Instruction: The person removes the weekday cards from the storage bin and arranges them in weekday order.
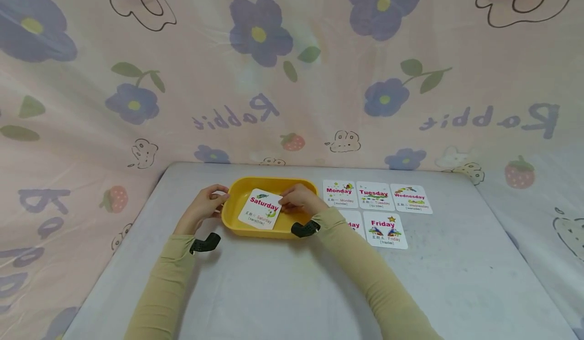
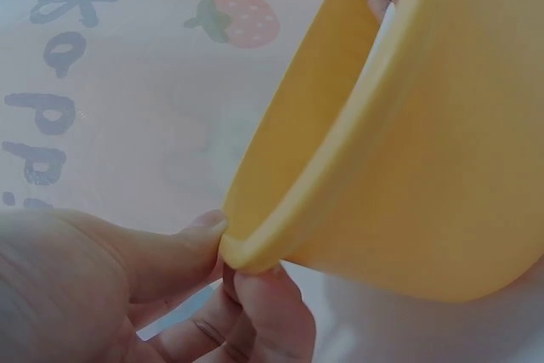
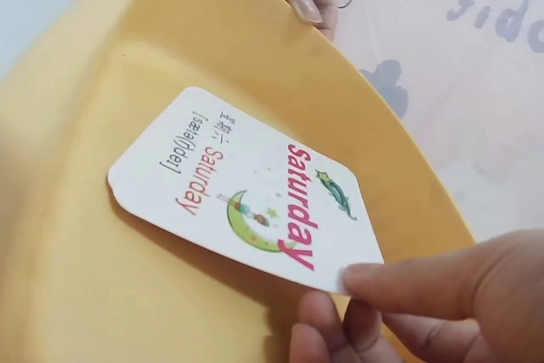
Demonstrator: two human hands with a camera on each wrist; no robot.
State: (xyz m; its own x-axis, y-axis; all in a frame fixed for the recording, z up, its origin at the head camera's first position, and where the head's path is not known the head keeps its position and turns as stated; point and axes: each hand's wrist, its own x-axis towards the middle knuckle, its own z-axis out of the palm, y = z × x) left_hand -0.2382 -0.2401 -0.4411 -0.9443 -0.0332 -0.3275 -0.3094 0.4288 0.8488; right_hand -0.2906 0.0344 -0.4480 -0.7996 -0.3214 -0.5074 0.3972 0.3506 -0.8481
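A yellow tray [image 1: 255, 233] with raised walls sits on the table, left of several laid-out cards. My left hand [image 1: 204, 207] pinches the tray's left rim between thumb and fingers; the left wrist view shows this hand [image 2: 170, 286] at the rim's corner. Inside the tray, my right hand [image 1: 301, 199] pinches the edge of a white Saturday card [image 1: 261, 209]. In the right wrist view the card [image 3: 246, 184] tilts above the tray's bottom, thumb on top and fingers beneath. What lies under the card is hidden.
To the tray's right lie a Monday card [image 1: 339, 194], a Tuesday card [image 1: 375, 196] and a Wednesday card [image 1: 412, 198]. Below them are a Friday card [image 1: 385, 230] and one partly covered by the right arm [image 1: 356, 223]. A patterned curtain [image 1: 319, 86] hangs behind the white table [image 1: 255, 294].
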